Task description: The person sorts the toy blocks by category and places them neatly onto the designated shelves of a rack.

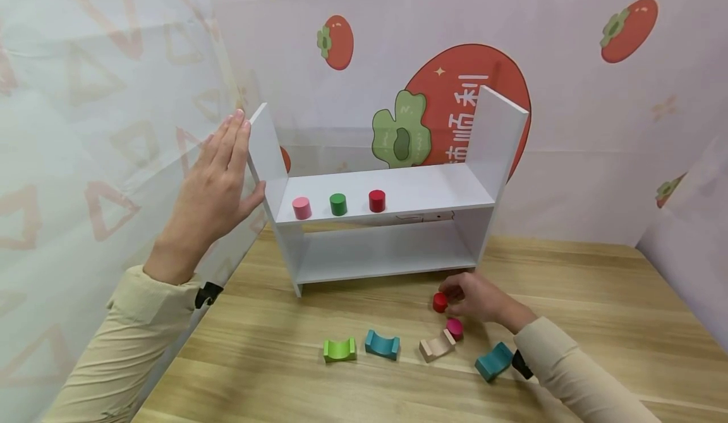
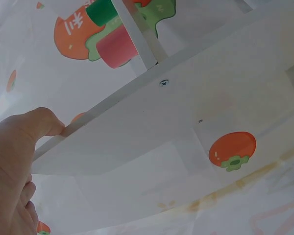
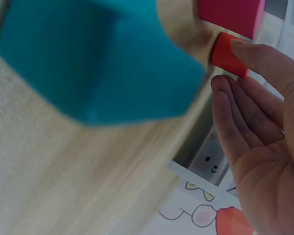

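Observation:
A white two-tier shelf (image 1: 364, 189) stands on the wooden table. My left hand (image 1: 212, 186) rests against its left side panel, fingers straight along the outer face. In the left wrist view, the thumb (image 2: 44, 122) touches the panel's edge. Low in front of the shelf's right end, my right hand (image 1: 476, 296) pinches a small red cylinder (image 1: 440, 302) between thumb and fingers. The right wrist view shows the thumb overlapping that red cylinder (image 3: 228, 55). Just nearer lies a magenta cylinder (image 1: 454, 328), touching or close to a beige curved block (image 1: 437, 346).
On the upper shelf stand a pink cylinder (image 1: 302, 208), a green cylinder (image 1: 338, 204) and another red cylinder (image 1: 377, 200). Across the table front lie a lime curved block (image 1: 339, 351), a teal curved block (image 1: 382, 345) and a second teal block (image 1: 493, 362) beside the right wrist.

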`<state>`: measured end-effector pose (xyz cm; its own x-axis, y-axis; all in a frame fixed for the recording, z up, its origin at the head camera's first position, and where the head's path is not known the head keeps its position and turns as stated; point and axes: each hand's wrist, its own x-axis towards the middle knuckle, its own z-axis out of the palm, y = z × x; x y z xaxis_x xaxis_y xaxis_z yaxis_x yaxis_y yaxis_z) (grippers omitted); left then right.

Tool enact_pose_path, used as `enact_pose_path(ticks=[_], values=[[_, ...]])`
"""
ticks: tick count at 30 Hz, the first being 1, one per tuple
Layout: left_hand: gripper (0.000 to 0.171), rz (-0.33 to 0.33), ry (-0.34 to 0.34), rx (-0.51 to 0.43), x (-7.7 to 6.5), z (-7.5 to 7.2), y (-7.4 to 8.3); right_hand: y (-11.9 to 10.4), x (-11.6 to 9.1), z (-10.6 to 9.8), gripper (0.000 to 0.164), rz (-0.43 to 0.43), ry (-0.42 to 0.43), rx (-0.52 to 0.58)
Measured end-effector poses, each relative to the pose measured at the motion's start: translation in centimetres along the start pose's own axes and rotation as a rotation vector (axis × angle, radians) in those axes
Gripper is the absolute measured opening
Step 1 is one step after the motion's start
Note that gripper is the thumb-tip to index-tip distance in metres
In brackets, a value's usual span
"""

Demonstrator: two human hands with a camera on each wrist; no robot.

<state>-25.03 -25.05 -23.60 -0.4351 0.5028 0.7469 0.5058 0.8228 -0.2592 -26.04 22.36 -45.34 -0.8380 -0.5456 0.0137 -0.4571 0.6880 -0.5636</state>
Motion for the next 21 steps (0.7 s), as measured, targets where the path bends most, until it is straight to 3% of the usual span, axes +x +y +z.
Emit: enact_pose_path(ticks=[13,21], values=[[0.092,0.001,0.007,-0.003,-0.11,-0.10,-0.09,-0.07,0.28,0.71,0.024,0.004,0.015,-0.012],[0.092,0.014,0.005,-0.003,-0.01,-0.07,-0.10,-0.85,0.00,-0.22,0.021,0.000,0.024,0.034]])
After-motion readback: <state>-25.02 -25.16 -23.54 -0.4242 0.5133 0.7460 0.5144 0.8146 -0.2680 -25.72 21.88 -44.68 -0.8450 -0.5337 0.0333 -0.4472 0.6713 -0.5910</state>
